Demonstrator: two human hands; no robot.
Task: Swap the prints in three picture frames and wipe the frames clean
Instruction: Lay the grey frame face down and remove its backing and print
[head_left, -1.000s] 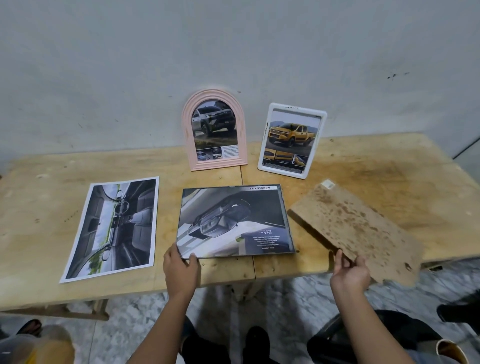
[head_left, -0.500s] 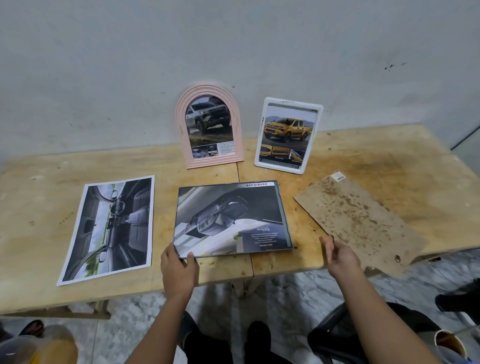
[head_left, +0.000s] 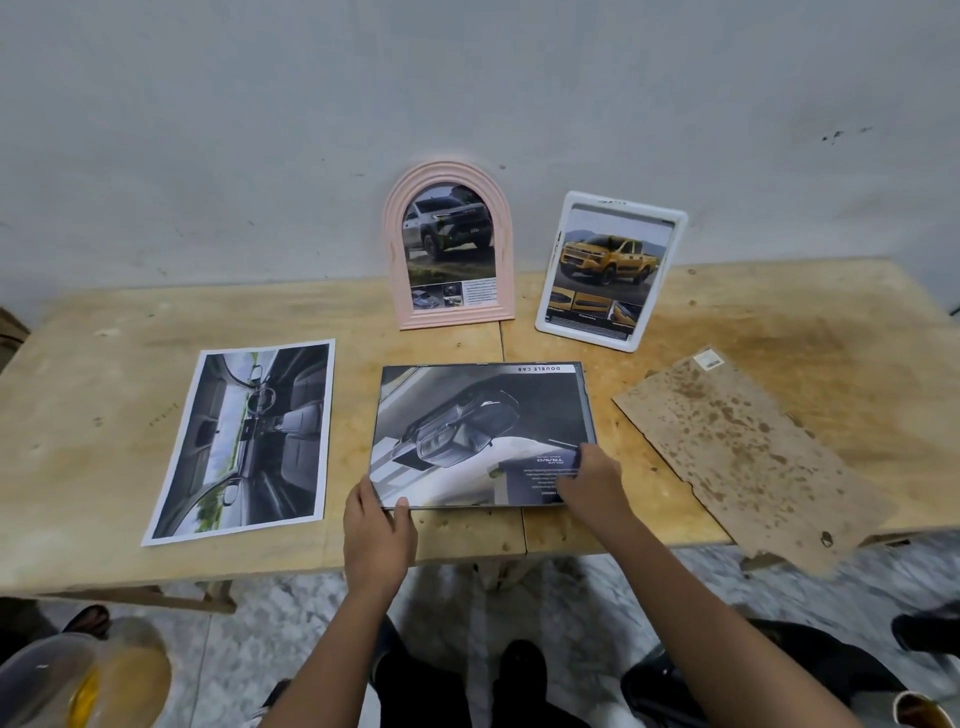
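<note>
A dark-rimmed picture frame (head_left: 480, 434) lies flat at the table's middle front, with a grey car print showing upside down in it. My left hand (head_left: 379, 530) grips its near left corner, thumb on top. My right hand (head_left: 592, 480) lies on the print's near right corner, fingers curled at the edge. A loose print of a car interior (head_left: 244, 439) lies to the left. Against the wall stand a pink arched frame (head_left: 449, 244) and a white frame (head_left: 610, 270) with a yellow truck print.
A stained brown backing board (head_left: 748, 452) lies at the right, its near end hanging over the wooden table's (head_left: 831, 322) front edge. Below the table are my legs on a marble floor, and a clear plastic container (head_left: 67, 675) at the bottom left.
My right hand let go of the backing board, which now lies on the table, and moved left onto the frame's near right corner. My left hand stayed at the near left corner.
</note>
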